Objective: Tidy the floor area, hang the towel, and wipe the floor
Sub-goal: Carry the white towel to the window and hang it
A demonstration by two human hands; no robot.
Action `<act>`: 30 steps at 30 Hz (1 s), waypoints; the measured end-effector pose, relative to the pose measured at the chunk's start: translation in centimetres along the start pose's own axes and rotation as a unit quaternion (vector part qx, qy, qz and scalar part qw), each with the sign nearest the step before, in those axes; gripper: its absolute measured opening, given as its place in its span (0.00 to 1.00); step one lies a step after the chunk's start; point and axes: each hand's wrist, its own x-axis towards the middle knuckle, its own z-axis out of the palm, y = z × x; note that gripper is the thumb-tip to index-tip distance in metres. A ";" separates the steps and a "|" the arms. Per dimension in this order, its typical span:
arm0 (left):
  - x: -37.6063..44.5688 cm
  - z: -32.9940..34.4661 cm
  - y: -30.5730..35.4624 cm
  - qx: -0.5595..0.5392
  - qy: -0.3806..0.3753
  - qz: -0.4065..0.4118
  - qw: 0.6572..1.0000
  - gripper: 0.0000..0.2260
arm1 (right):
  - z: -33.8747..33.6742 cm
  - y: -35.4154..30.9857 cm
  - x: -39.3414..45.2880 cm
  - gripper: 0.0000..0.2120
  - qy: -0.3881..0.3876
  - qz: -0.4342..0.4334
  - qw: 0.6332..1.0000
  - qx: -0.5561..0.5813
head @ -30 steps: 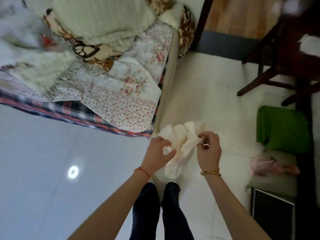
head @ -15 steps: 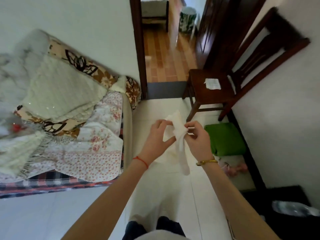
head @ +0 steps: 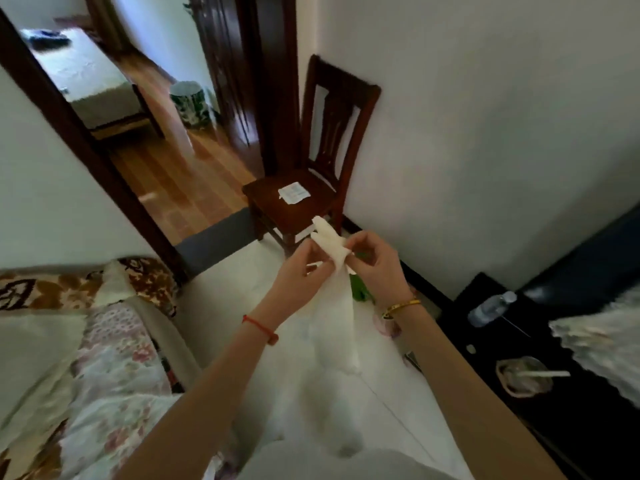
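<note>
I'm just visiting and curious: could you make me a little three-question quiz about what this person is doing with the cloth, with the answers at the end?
1. True or false: both hands hold the white cloth.
2. What lies on the seat of the wooden chair? A) a folded white paper B) a green cushion C) a water bottle
3. Fill in: the plastic bottle lies on a ____ surface at the right.

Key:
1. True. The left hand and right hand each pinch the cloth near its top, and the rest hangs down between the arms.
2. A, the paper.
3. Dark, the dark surface.
</note>
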 end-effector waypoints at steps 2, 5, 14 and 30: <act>0.5 0.3 1.0 -0.002 -0.057 0.009 0.998 0.21 | -1.1 -0.6 -1.1 0.08 0.064 0.005 0.998 -0.003; 0.9 1.0 1.9 0.017 -0.120 0.021 0.992 0.29 | -2.1 -1.6 -3.6 0.12 0.143 0.012 0.989 -0.021; -2.3 6.5 5.2 -0.025 -0.302 0.090 0.949 0.11 | -4.1 -2.2 -15.3 0.13 0.345 0.053 0.937 -0.011; -18.1 23.1 13.4 0.015 -0.668 0.224 0.709 0.10 | -10.7 -3.5 -40.5 0.14 0.483 0.256 0.831 -0.103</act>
